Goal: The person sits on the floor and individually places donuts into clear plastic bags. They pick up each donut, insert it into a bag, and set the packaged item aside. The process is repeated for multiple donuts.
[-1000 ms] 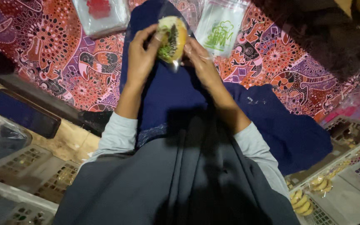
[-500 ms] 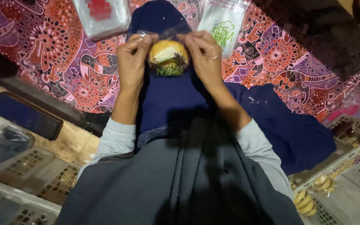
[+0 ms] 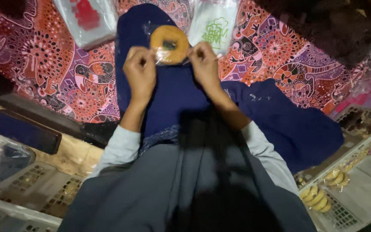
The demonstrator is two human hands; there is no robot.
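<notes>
A round tan ring-shaped pastry sits inside a clear plastic wrapper, held flat above a dark blue cloth. My left hand pinches the wrapper's left edge. My right hand pinches its right edge. Both hands are level with each other, thumbs and fingers closed on the plastic. The pastry faces the camera with its dark centre hole showing.
A stack of clear bags with red print and one with green print lie on the patterned red mat. A dark phone rests at left. Plastic crates hold small yellow pastries at right.
The wrapped pastry was on edge between my hands, then turned face up. Both hands have slid out to the wrapper's two sides and lifted it a little farther away.
</notes>
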